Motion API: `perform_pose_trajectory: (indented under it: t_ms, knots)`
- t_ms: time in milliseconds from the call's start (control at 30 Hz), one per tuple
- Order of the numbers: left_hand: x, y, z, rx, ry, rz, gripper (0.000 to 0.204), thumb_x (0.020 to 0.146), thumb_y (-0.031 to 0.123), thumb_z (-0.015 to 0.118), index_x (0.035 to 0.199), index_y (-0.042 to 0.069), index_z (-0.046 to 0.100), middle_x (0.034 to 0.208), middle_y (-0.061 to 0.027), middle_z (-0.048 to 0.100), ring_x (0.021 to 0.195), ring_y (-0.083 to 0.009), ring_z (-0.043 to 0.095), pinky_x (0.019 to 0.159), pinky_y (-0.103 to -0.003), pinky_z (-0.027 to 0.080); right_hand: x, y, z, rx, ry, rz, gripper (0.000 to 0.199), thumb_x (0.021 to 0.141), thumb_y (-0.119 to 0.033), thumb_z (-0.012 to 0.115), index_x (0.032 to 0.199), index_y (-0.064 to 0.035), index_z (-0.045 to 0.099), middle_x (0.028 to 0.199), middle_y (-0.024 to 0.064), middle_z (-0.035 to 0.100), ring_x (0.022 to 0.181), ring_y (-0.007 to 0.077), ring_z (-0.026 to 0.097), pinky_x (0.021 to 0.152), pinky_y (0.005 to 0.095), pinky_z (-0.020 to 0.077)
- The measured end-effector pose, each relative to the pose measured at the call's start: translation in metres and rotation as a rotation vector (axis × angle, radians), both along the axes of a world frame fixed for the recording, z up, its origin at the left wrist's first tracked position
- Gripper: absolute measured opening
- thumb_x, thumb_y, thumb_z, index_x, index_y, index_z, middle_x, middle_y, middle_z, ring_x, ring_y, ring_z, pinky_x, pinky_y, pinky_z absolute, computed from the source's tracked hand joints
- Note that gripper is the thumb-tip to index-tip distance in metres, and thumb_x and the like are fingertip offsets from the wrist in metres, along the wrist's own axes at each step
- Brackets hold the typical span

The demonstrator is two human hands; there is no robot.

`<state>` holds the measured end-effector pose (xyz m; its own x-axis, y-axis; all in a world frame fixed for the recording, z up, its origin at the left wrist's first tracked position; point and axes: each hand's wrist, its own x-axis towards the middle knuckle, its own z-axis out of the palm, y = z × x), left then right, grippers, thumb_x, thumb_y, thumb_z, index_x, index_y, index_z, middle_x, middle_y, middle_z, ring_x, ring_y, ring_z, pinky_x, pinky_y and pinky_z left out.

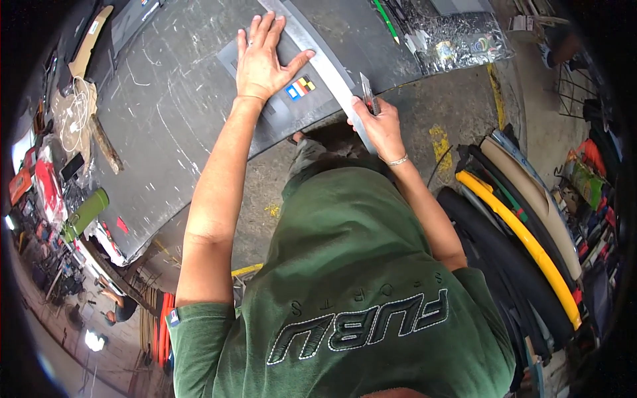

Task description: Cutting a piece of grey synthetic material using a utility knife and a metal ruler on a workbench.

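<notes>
A long metal ruler (325, 66) lies slantwise over a grey sheet (315, 109) at the table's near edge, its lower end jutting past that edge. My left hand (260, 65) rests flat on the sheet with fingers spread, the thumb reaching to the ruler's side. Closed around the ruler's near end, my right hand (383, 129) also holds a utility knife (368, 96), its blade end pointing up and away. A small multicoloured patch (300, 88) shows on the sheet between the hands. My right fingers underneath are partly hidden.
The dark, scratched table (156, 126) stretches left. A green pencil (388, 25) and a clear plastic-wrapped pack (461, 46) lie at its right. A phone (71, 167) and green roll (87, 211) are far left. Rolls of material, one yellow (524, 235), stand at my right.
</notes>
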<state>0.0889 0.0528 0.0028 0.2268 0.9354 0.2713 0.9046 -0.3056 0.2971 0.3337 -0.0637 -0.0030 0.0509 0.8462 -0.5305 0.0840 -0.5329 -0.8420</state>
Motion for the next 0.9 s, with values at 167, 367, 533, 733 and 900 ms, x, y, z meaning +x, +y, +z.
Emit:
perform_pose_trajectory:
  t_ms: [167, 367, 533, 733, 900]
  knots:
    - [-0.0021, -0.0001, -0.0004, -0.01, -0.016, -0.003, 0.087, 0.084, 0.065, 0.072, 0.145, 0.007, 0.055, 0.155, -0.0114, 0.049, 0.151, -0.0336, 0.035, 0.125, -0.058, 0.019, -0.0001, 0.0, -0.0003, -0.018, 0.017, -0.022, 0.032, 0.097, -0.03, 0.073, 0.096, 0.0018, 0.071, 0.075, 0.0069, 0.071, 0.062, 0.0138, 0.07, 0.055, 0.0284, 0.0549]
    - [-0.0022, -0.0006, -0.0002, -0.016, -0.037, 0.002, 0.086, 0.084, 0.064, 0.073, 0.145, 0.006, 0.055, 0.154, -0.0105, 0.05, 0.151, -0.033, 0.035, 0.125, -0.058, 0.019, 0.001, -0.0004, -0.0001, -0.013, 0.019, -0.009, 0.033, 0.098, -0.03, 0.073, 0.098, 0.0022, 0.071, 0.077, 0.0065, 0.07, 0.063, 0.0129, 0.07, 0.055, 0.0278, 0.0556]
    - [-0.0022, -0.0007, -0.0016, -0.018, -0.05, 0.009, 0.086, 0.082, 0.064, 0.074, 0.144, 0.007, 0.056, 0.153, -0.01, 0.051, 0.151, -0.0328, 0.036, 0.125, -0.058, 0.019, 0.0015, -0.0011, 0.0002, -0.015, 0.021, -0.002, 0.033, 0.098, -0.03, 0.073, 0.098, 0.0021, 0.07, 0.077, 0.006, 0.07, 0.064, 0.0129, 0.07, 0.055, 0.0276, 0.0557]
    - [-0.002, -0.0009, -0.0011, -0.014, -0.05, 0.012, 0.086, 0.082, 0.064, 0.075, 0.144, 0.007, 0.056, 0.153, -0.0094, 0.051, 0.151, -0.0323, 0.036, 0.125, -0.058, 0.019, 0.0002, -0.0011, 0.0015, -0.036, 0.032, -0.019, 0.033, 0.098, -0.031, 0.074, 0.099, 0.0023, 0.07, 0.078, 0.0067, 0.07, 0.063, 0.014, 0.07, 0.055, 0.0282, 0.056]
    - [-0.0015, -0.0011, -0.0003, -0.022, -0.041, 0.014, 0.086, 0.083, 0.064, 0.074, 0.144, 0.007, 0.056, 0.153, -0.0086, 0.051, 0.151, -0.0317, 0.036, 0.126, -0.058, 0.019, -0.0001, -0.0011, 0.0032, -0.017, 0.03, -0.039, 0.029, 0.096, -0.026, 0.074, 0.093, 0.0027, 0.072, 0.073, 0.0076, 0.072, 0.063, 0.0154, 0.072, 0.058, 0.0296, 0.0561]
